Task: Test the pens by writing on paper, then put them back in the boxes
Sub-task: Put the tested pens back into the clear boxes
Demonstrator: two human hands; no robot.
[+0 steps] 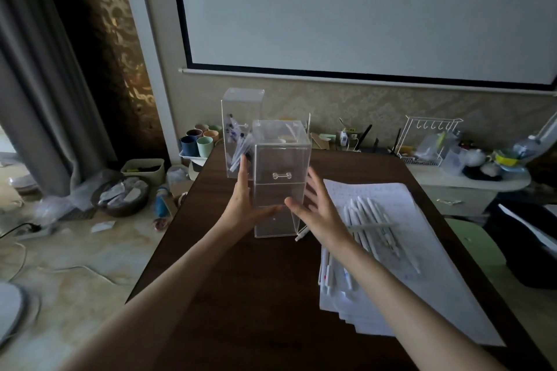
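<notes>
Left hand [243, 203] flat against clear rectangular box [281, 159]

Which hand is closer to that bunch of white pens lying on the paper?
Right. The right hand is just left of the white pens, by the front clear box; the left hand lies against that box's far, left side.

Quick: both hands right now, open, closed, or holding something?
Left hand: open, straight fingers against the clear box's left side.
Right hand: open, fingers spread beside the box; contact cannot be told.
</notes>
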